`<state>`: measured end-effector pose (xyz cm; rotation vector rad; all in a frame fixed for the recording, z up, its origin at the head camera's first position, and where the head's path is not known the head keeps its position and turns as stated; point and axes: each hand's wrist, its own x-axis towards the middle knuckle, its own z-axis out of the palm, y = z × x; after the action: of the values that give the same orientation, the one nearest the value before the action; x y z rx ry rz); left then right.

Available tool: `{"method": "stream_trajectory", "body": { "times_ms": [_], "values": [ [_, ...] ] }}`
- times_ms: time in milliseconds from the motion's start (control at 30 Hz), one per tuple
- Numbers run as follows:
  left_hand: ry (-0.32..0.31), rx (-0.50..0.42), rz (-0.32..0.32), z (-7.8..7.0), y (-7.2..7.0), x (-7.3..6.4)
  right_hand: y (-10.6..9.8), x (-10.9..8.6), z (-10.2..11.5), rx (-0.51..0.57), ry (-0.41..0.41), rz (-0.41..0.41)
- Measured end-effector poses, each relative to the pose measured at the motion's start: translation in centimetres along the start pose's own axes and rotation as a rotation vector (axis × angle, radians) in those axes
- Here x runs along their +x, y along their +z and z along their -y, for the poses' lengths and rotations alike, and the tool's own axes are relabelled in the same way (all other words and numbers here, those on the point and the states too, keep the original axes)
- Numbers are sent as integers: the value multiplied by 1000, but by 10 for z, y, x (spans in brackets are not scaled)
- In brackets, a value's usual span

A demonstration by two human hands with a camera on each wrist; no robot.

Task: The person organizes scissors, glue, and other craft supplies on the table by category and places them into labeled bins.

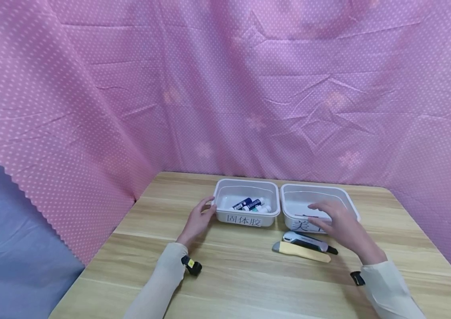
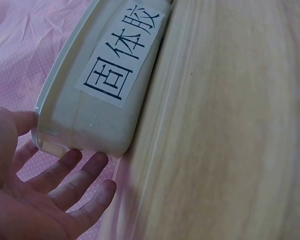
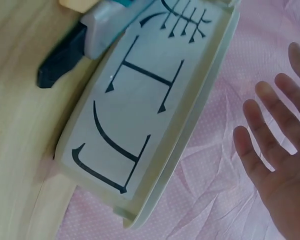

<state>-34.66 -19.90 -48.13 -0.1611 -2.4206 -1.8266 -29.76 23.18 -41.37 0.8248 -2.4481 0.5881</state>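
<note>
My left hand (image 1: pixel 197 219) touches the left end of a white plastic box (image 1: pixel 219 216) with relaxed fingers. In the left wrist view, the thumb is at its rim and the fingertips are along its side. Several glue sticks (image 1: pixel 252 204), some with dark blue labels, lie inside this box. Over the front of a second white box (image 1: pixel 351 206), my right hand (image 1: pixel 343 221) hovers with fingers spread, holding nothing. A thin reddish item is partly visible in there. Before this box lie a grey-and-black utility knife (image 1: pixel 307 241) and a yellow one (image 1: pixel 303 251).
Both boxes stand side by side near the back of a wooden table (image 1: pixel 241 279), with printed labels (image 1: pixel 243 220) on their fronts. A pink dotted cloth (image 1: pixel 225 88) hangs behind and at the sides. Blue-grey fabric (image 1: pixel 14 248) is at the left.
</note>
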Motion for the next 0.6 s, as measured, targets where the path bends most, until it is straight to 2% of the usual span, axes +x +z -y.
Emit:
{"method": "stream_trajectory", "body": {
  "times_ms": [200,433,600],
  "values": [
    [-6,-2,-7,0,1,0,10,-10,11,-70,-59,61],
    [22,-4,-8,2,1,1,26,-23,18,-138,-144,138],
    [6,4,-5,3,0,1,38,-32,21,-152,-152,208]
  ]
}}
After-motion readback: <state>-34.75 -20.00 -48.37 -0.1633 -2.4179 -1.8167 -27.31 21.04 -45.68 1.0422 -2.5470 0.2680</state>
